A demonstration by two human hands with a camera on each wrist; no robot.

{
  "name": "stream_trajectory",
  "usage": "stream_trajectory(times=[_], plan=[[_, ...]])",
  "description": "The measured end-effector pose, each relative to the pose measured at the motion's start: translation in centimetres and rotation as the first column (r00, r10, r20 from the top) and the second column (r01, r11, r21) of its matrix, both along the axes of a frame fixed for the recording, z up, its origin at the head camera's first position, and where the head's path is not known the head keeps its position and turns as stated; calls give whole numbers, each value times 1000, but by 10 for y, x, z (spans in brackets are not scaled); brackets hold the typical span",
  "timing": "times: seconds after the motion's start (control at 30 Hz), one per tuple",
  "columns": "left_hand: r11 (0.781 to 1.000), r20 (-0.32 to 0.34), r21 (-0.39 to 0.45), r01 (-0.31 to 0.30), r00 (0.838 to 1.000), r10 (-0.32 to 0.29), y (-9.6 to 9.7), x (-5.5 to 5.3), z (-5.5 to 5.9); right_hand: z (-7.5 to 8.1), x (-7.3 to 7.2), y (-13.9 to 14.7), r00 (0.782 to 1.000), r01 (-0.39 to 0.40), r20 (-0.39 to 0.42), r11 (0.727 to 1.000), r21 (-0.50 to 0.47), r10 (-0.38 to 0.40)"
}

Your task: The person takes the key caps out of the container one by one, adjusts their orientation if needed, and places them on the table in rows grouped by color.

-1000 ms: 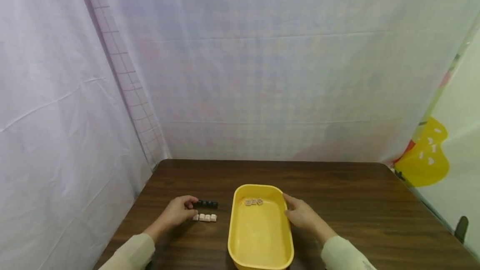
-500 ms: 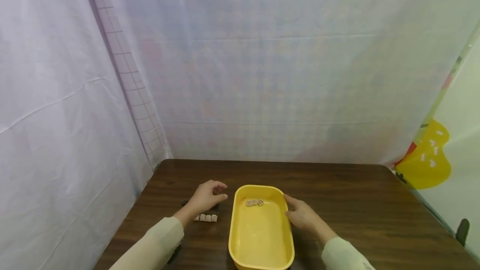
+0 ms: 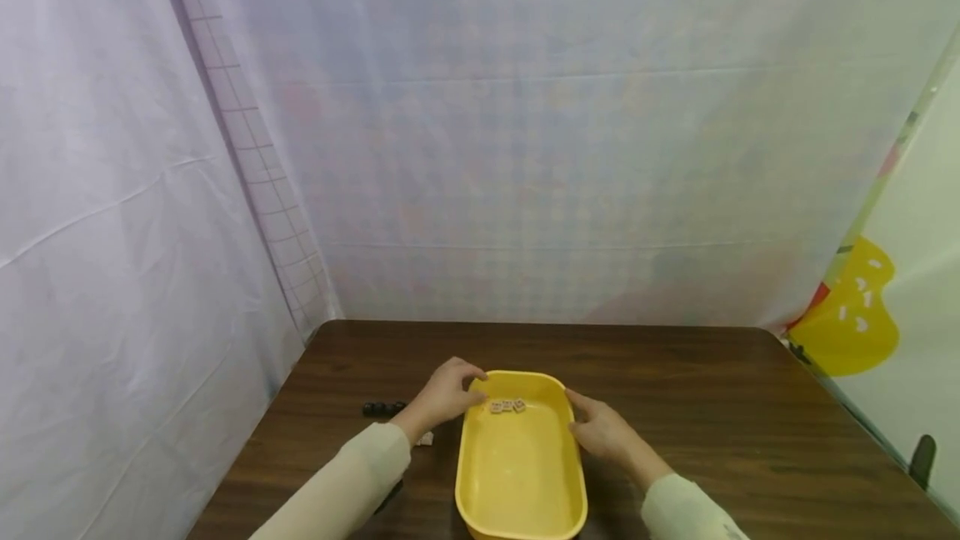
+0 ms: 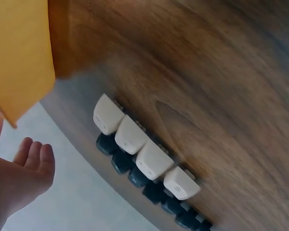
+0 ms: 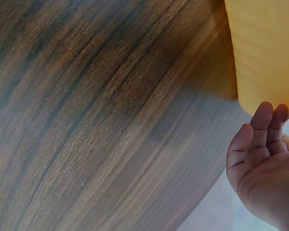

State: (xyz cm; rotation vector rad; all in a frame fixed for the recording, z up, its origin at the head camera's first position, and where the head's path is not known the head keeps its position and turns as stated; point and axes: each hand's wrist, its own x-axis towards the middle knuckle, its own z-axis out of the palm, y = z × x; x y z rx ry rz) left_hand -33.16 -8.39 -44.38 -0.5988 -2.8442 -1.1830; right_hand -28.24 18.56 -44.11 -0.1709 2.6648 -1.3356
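Note:
My right hand [image 3: 603,430] grips the right rim of a yellow plastic tub [image 3: 517,482], thumb over the edge; in the right wrist view its fingers [image 5: 262,118] lie against the outer wall. At the tub's far left corner is my left hand [image 3: 442,394], thumb and forefinger apart over the rim, the other fingers [image 4: 33,156] loosely bent. Three small beige keycaps [image 3: 507,406] lie at the far end inside the tub. Left of it, a row of white keycaps [image 4: 154,159] stands on the table beside a row of black keycaps [image 3: 378,408]; my left arm partly hides both in the head view.
The dark wooden table [image 3: 697,407] reaches to a pale hanging curtain [image 3: 555,190] at the back and another curtain [image 3: 135,273] at the left. A yellow printed shape [image 3: 851,315] shows on the white sheet at the right.
My left hand has left the black keycap row and moved right to the tub's left rim, fingers spreading. My right hand and the tub have stayed in place.

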Motion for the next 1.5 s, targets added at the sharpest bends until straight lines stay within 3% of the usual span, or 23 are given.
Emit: stream_trajectory(times=[0.23, 0.43, 0.63, 0.87, 1.27, 1.5], plan=[[998, -8, -60, 36, 999, -37, 14, -1, -8, -2, 0, -2, 999, 11, -34, 1000, 21, -10], [983, -9, -182, -23, 1000, 22, 23, -2, -13, -2, 0, -3, 999, 9, -40, 999, 34, -8], [948, -38, -301, -100, 995, 93, 30, -7, -13, -2, 0, -3, 999, 8, -34, 1000, 27, -7], [873, -117, -461, -161, 986, 120, 36, -7, -11, -1, 1, -4, 999, 8, -53, 1000, 27, -6], [828, -146, -532, -177, 982, 117, 41, -9, -13, 1, 1, -4, 999, 12, -31, 999, 35, -11], [803, -119, -574, -163, 986, 116, 44, -10, -12, 1, 0, -3, 1000, 22, -23, 999, 44, -21]])
